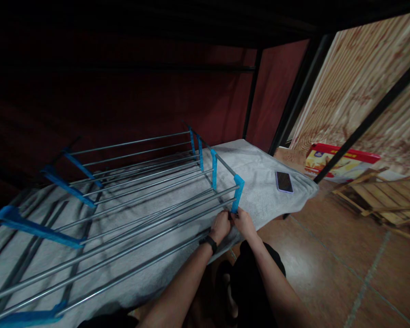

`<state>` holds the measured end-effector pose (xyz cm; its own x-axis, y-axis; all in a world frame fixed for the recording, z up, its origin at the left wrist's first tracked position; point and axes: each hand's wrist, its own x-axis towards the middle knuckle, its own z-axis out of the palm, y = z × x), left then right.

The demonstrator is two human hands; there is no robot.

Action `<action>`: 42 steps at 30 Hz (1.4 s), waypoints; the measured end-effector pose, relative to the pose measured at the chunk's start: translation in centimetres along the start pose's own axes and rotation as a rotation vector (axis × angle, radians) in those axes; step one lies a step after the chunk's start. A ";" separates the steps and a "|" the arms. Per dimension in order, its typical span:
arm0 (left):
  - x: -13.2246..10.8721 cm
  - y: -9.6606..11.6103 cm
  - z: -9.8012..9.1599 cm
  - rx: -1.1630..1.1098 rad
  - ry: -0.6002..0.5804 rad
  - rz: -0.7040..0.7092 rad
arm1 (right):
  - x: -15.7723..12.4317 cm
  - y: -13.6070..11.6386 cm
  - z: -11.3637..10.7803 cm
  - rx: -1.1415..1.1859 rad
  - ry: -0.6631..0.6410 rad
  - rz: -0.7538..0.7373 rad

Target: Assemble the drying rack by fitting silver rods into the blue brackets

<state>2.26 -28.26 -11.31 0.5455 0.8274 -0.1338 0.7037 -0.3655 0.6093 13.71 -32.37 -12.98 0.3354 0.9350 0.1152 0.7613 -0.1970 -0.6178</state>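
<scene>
A rack of grey metal rods [146, 234] joined by blue plastic brackets [214, 169] lies across a grey cloth-covered surface [253, 159]. My left hand [221, 226], with a dark band on its wrist, is closed at the rack's near right corner. Right beside it, my right hand [243, 223] is closed too, just under the nearest blue bracket [238, 191] at its lower end. Both hands meet at a small dark part there, which my fingers mostly cover. Whether a rod end also sits inside the grip cannot be made out.
A phone [284, 181] lies on the cloth to the right. Black metal posts [253, 95] and a dark overhead frame surround the surface. On the floor at right are a red and yellow box [341, 161] and a wooden slatted piece [389, 200].
</scene>
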 end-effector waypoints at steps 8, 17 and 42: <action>0.0 -0.3 -0.8 0.043 -0.041 0.010 | 0.2 0.2 -0.3 -0.045 -0.047 0.024; 0.2 -0.7 -0.5 0.032 -0.026 0.014 | 0.1 0.2 -0.6 -0.026 -0.104 0.023; 0.6 -2.6 1.1 -0.106 0.018 0.093 | 0.0 0.5 -1.2 0.115 -0.135 0.003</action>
<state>1.31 -27.28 -13.83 0.5973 0.7998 -0.0593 0.5979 -0.3947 0.6977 14.73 -32.83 -12.35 0.2545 0.9670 0.0124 0.6894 -0.1724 -0.7035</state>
